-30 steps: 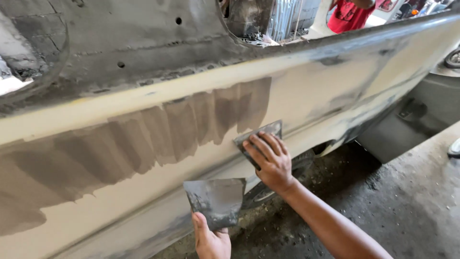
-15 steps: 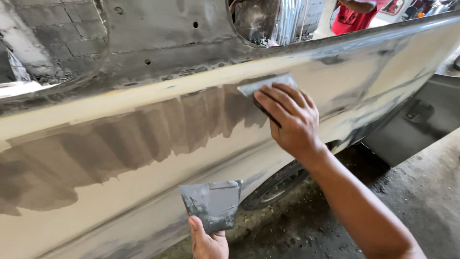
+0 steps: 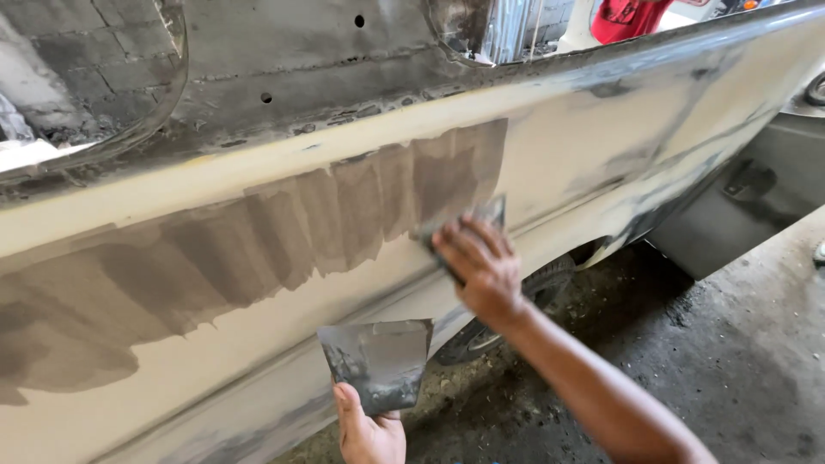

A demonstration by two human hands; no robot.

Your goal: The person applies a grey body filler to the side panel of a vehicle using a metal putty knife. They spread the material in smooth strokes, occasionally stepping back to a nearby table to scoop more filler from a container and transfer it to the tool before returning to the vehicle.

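My right hand (image 3: 477, 266) presses a flat grey spreader blade (image 3: 490, 211) against the cream side panel of a car body (image 3: 601, 163), at the right end of a wide band of wet grey-brown filler (image 3: 284, 232). My left hand (image 3: 368, 431) holds up a square metal plate (image 3: 378, 361) smeared with grey filler, low in the view and just off the panel. The two hands are apart.
Bare dark metal with small holes (image 3: 284, 60) runs above the panel. A wheel (image 3: 516, 318) shows under the body. Dirty concrete floor (image 3: 730, 361) lies at the right. A person in red (image 3: 632, 17) stands beyond the car.
My right hand has slid the spreader down the panel from the filler band's upper edge to below it. The left hand and plate stay almost still.
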